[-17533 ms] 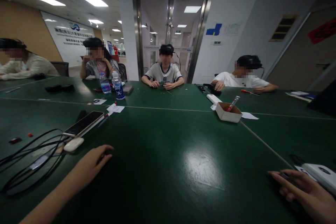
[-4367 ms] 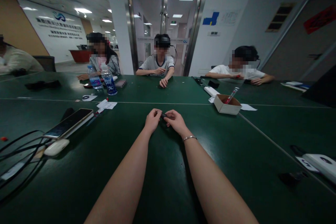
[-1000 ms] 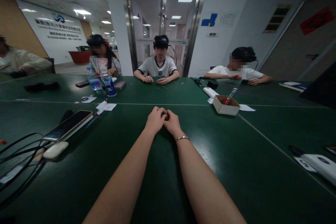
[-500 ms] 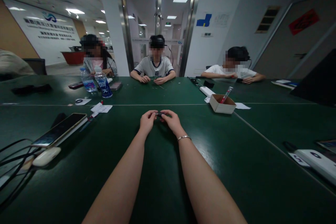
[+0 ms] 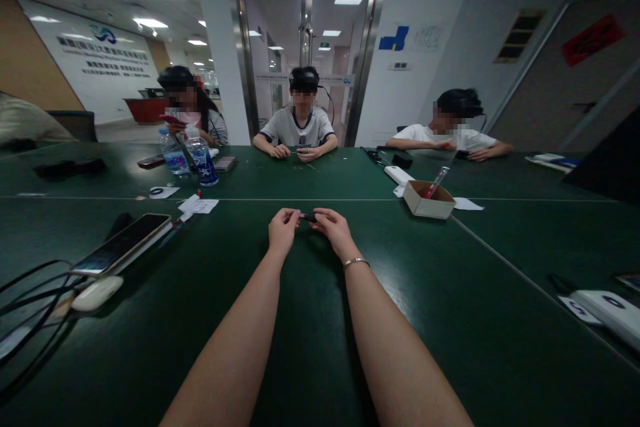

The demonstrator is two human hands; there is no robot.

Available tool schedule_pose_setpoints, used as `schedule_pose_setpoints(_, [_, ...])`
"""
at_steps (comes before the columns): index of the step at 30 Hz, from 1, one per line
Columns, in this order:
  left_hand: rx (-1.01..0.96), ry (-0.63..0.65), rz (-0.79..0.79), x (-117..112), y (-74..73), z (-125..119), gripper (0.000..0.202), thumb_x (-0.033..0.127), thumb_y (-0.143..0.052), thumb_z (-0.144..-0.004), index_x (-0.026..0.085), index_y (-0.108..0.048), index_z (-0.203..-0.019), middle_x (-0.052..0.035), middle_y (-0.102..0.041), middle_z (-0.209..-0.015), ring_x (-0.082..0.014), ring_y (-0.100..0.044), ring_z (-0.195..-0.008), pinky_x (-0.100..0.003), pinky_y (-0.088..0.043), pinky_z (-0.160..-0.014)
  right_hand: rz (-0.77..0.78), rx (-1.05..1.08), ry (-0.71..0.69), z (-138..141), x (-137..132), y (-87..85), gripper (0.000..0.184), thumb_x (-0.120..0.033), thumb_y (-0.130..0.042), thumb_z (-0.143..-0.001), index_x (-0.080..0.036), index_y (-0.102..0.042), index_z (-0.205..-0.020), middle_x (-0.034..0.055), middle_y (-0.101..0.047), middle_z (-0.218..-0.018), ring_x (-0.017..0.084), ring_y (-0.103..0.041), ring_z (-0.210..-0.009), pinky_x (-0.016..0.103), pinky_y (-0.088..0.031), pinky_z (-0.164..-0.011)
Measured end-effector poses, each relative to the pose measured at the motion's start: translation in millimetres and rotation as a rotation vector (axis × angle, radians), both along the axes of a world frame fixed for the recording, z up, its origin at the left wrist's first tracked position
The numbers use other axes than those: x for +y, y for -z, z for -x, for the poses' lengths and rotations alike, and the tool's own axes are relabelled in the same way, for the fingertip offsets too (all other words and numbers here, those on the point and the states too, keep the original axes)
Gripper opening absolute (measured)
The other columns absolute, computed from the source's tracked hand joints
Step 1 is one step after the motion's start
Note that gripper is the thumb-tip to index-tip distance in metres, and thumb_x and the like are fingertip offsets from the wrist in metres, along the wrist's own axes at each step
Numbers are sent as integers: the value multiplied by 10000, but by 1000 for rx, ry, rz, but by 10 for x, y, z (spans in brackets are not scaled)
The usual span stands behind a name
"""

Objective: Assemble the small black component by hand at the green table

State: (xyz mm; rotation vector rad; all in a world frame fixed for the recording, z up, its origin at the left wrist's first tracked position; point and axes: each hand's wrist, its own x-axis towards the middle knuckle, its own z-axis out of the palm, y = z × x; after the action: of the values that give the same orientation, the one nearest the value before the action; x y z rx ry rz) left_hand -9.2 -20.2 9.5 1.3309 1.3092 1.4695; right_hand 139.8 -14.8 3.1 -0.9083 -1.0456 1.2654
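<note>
Both of my hands reach out over the green table [image 5: 310,360], pinching a small, dark, stick-shaped object [image 5: 307,217] between them. My left hand [image 5: 283,230] has thumb and fingers closed at its left end, where a lighter tip shows. At the other end, the fingers of my right hand [image 5: 334,230] are closed around the darker part. The object lies roughly level, just above or at the tabletop; I cannot tell which. Fingers cover both ends, so its exact kind is unclear.
Right of my hands stands an open cardboard box [image 5: 429,207] with a red-and-clear tube [image 5: 437,181]. A phone [image 5: 123,243], cables and a white device [image 5: 97,293] lie left. Two bottles [image 5: 201,157] stand farther off. Several people sit opposite.
My hands are slightly farther apart, with more of the dark object showing between them. The view has turned slightly left. The person at far left now holds up a pink phone-like object.
</note>
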Motion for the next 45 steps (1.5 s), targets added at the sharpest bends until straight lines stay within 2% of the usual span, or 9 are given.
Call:
schedule_pose_setpoints(8, [-3,-19,-14,1,5,-10,279,428,-616,-799,149,-628,-809,-50,-664,-747,-152,-600,-685,-257,-450,-636,20,15,6,-1,10,13,288,-255,-821,-653,-148,-699,-891,32,-689,-784,148,-668,-680,283,-589,-716])
schedule_pose_setpoints(13, [17,-10,16,-30,-20,-5,300,457,-605,-811,157,-622,-815,-53,-668,-781,-159,-610,-717,-266,-456,-666,23,33,15,6,8,4,242,-228,-816,-652,-156,-705,-855,29,-694,-793,150,-670,-699,272,-593,-706])
schedule_pose_setpoints(21, [70,-15,24,4,30,18,354,515,-592,-809,167,-604,-744,-44,-654,-703,-156,-590,-647,-262,-442,-620,32,21,-1,-6,-1,-7,236,-226,-818,-662,-156,-707,-858,36,-696,-800,148,-667,-675,289,-600,-714])
schedule_pose_setpoints(29, [137,-45,74,-55,-63,10,381,533,-567,-826,168,-605,-724,-45,-648,-682,-161,-574,-622,-268,-415,-613,35,35,-14,-3,-8,-18,212,-204,-808,-670,-152,-712,-852,37,-700,-795,143,-672,-672,260,-599,-695])
schedule_pose_setpoints(35, [176,-54,85,-53,-73,18,441,585,-531,-827,172,-596,-685,-39,-631,-644,-163,-555,-596,-266,-389,-592,28,13,-38,-12,-31,-43,248,-227,-828,-653,-155,-716,-862,35,-701,-801,155,-679,-686,278,-605,-713])
schedule_pose_setpoints(45, [207,-47,136,-114,-131,29,481,586,-459,-860,188,-543,-604,-7,-542,-564,-151,-488,-522,-267,-349,-544,19,23,-103,-22,-47,-48,245,-199,-823,-662,-148,-725,-881,52,-701,-864,151,-681,-723,265,-593,-739])
